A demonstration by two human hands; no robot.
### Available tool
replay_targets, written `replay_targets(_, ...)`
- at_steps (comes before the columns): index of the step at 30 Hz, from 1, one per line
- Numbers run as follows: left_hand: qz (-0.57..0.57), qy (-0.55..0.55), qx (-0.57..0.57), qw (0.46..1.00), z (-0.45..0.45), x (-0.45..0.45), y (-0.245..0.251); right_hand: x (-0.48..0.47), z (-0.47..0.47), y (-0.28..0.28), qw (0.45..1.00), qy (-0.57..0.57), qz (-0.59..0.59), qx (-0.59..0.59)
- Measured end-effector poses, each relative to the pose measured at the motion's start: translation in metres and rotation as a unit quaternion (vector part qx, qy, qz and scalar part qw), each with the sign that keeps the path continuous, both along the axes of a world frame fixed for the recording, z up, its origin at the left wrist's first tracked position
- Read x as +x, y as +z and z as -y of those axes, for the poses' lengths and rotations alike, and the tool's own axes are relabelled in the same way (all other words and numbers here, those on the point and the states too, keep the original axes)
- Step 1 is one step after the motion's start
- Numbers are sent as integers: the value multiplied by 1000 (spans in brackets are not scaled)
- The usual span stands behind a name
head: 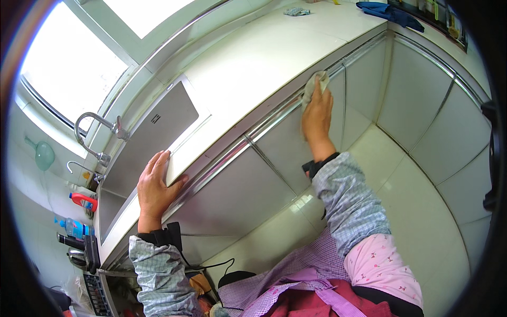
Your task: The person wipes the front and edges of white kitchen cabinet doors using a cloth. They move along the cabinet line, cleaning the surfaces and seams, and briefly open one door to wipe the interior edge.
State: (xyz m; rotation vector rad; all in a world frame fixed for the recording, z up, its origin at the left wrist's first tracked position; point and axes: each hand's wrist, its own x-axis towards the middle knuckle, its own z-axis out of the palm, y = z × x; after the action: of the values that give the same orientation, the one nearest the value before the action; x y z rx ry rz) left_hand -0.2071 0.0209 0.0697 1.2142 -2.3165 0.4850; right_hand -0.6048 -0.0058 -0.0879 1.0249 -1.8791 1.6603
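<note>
My right hand (318, 115) presses a pale, damp-looking cloth (321, 79) against the shiny metal strip (233, 152) that runs along the top of the grey cabinet doors (285, 146). The cloth is bunched beneath my fingers and partly hidden by them. My left hand (156, 186) rests on the front edge of the white countertop (253, 79), its fingers on top beside the sink and its thumb spread along the edge. A stainless steel sink (162, 119) is set into the counter just beyond it.
A curved faucet (93, 115) stands behind the sink. Beside it are a red bottle (84, 201), a blue-labelled bottle (75, 228) and a knife block (92, 253). A crumpled cloth (297, 12) and dark blue fabric (386, 14) lie on the far counter. Cabinets (420, 91) form a corner at right.
</note>
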Motion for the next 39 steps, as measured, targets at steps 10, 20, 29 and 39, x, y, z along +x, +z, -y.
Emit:
replay_targets(10, 6, -10, -7, 1000, -2, -2, 3, -123, 18, 19, 994, -34, 83, 66)
replay_targets(20, 9, -3, -9, 1000, -2, 1, 2, 55, -9, -12, 997, 44, -42, -37)
replay_targets(29, 3, 21, 3, 1000, -3, 1, 2, 153, -60, -19, 955, 286, -82, 4)
replay_targets(39, -5, 16, -1, 1000, -1, 2, 0, 11, -82, -12, 855, 330, 379, -127)
